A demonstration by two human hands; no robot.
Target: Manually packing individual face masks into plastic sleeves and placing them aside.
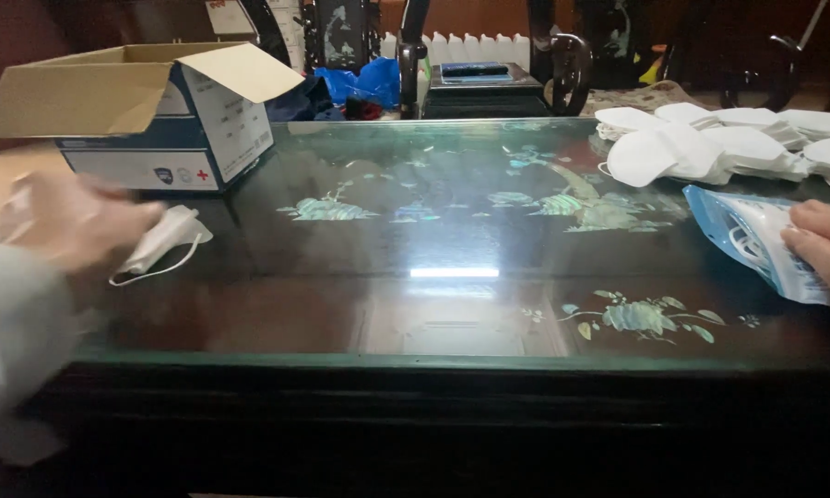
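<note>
Your left hand, blurry, is pinching a white folded mask by the cardboard box at the bench's left end, while your right hand grips a blue-and-white pouch far right, near the mask pile.

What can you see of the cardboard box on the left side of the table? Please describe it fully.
The cardboard box stands upright at the far left corner of the dark glossy table. Its top flaps are open and spread outward, brown inside. The outer walls are white with dark blue bands and small printed marks. What it contains is hidden. Nothing touches it; the left hand, blurred, holds a white mask just in front of it.
</note>
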